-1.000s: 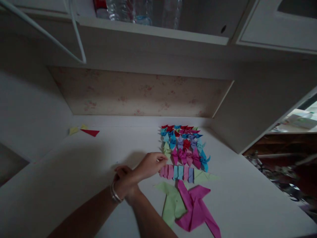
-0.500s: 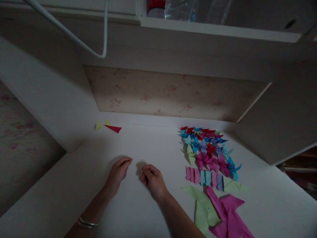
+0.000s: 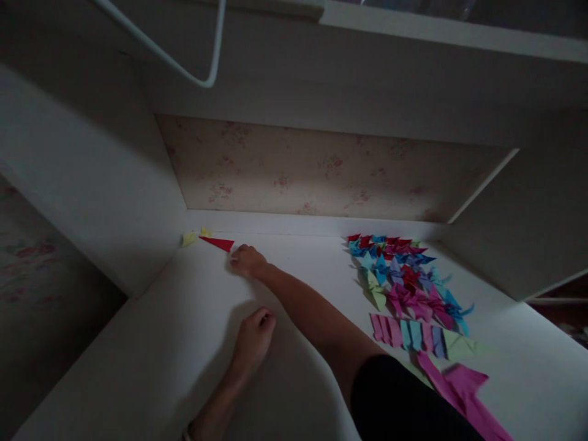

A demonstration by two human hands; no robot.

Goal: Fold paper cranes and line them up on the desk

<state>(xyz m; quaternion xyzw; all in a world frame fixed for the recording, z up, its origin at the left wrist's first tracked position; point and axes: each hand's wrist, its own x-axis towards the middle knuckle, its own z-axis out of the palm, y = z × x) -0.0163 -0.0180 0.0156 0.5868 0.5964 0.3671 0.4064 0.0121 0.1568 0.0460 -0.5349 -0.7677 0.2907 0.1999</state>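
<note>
One hand — the left hand [image 3: 253, 340] — is loosely closed. The right hand [image 3: 248, 261] curls beside the red paper [image 3: 221, 244], grip unclear; light pinching should protect its edges.

The right hand [image 3: 248, 260] reaches far forward on an extended arm; the left hand [image 3: 254, 340] curls loosely nearer the body.

A white cord [image 3: 209, 83] hangs bent at upper left, above floral wallpaper [image 3: 298, 174]; a pale shelf [image 3: 436, 32] runs overhead.

White desk [image 3: 294, 282] (folded papers [image 3: 413, 300] atop)
</note>
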